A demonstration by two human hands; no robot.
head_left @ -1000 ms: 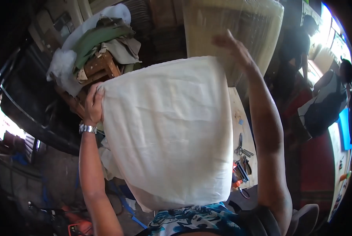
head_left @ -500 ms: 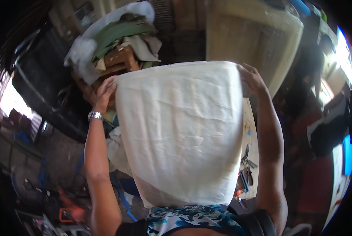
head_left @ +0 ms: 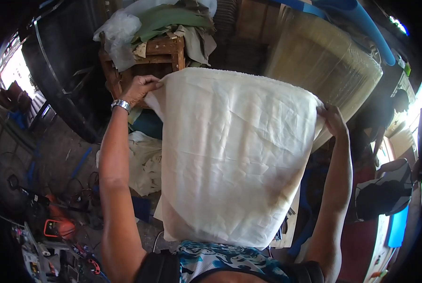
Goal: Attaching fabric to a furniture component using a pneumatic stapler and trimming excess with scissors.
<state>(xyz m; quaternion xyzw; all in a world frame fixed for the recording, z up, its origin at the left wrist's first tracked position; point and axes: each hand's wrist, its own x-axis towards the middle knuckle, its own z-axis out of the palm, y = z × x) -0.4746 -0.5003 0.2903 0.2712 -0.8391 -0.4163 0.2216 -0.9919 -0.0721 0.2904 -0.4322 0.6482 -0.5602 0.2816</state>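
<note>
Currently, the cushion (head_left: 234,160) is directly ahead of the patterned shirt (head_left: 225,259), with its near edge at the shirt front. White cloth (head_left: 156,103) covers the cushion, shows shallow creases and projects as a loose flap at each far corner.

At the cushion's far left corner, the left hand (head_left: 142,90) grips the cloth; its fingers (head_left: 153,85) are pinched together on the flap. A metal watch (head_left: 121,104) encircles that wrist. At the cushion's far right corner, the right hand (head_left: 332,119) grips the opposite flap; its fingers are clamped on the cloth and partly in shadow.

A wooden surface (head_left: 291,231) shows past the cushion's near right side. Left of the cushion is a crumpled pale fabric (head_left: 142,165). Beyond the cushion, to the left, a wooden frame (head_left: 161,46) carries green fabric (head_left: 173,18) and translucent sheeting (head_left: 121,28). Beyond the cushion, to the right, stands a plastic-wrapped block (head_left: 329,61).
</note>
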